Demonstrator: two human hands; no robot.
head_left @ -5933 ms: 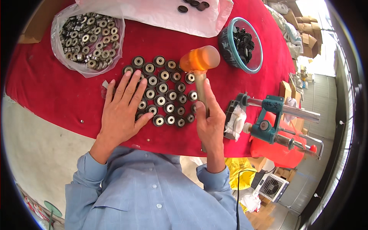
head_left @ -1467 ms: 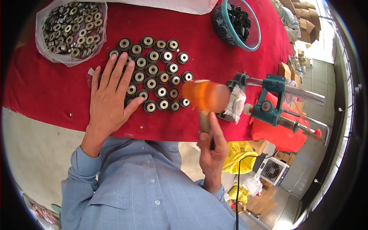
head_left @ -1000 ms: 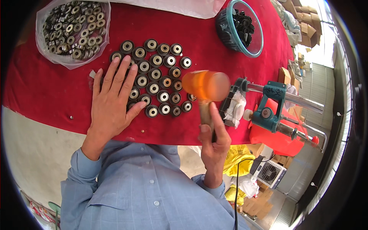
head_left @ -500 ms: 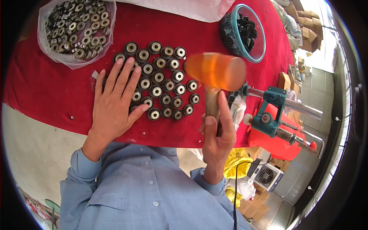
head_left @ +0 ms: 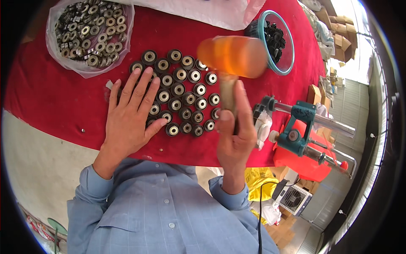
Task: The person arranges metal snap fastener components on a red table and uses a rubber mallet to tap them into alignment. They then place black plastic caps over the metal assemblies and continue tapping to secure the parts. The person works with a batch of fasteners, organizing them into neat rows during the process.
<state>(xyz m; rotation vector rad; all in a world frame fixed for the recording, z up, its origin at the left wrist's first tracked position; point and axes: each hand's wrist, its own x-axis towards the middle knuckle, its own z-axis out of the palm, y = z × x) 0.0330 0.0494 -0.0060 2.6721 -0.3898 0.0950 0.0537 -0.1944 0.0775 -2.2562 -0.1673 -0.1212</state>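
- Nearest the viewer: the blue shirt [head_left: 165, 216], front and both cuffs in view.
- Left hand [head_left: 129, 118]: palm down, fingers spread, thumb held apart. It lies over the left edge of the bearings [head_left: 180, 75]; pressure on them cannot be told.
- Right hand [head_left: 237, 137]: closed around the handle of the mallet [head_left: 232, 55], index finger extended along it.
- Mallet: orange head, motion-blurred, at the upper right of the bearings. In view it overlaps one of them and the bowl's near side; contact with any bearing cannot be confirmed.
- Bearings: grouped in uneven rows on the red cloth [head_left: 93, 97], between the two hands and beyond; metal centres, black surrounds.
- Press [head_left: 301, 125]: teal body, steel rods, lying sideways in view at the cloth's right, near the right hand.
- Bag [head_left: 84, 72]: clear plastic, beyond the left hand, filled with loose bearings lacking black surrounds.
- Bowl [head_left: 255, 28]: teal rim, upper right, containing black parts.
- Sheet [head_left: 211, 12]: white, along the far side of the cloth.
- Cartons [head_left: 344, 42]: brown, in the background at right.
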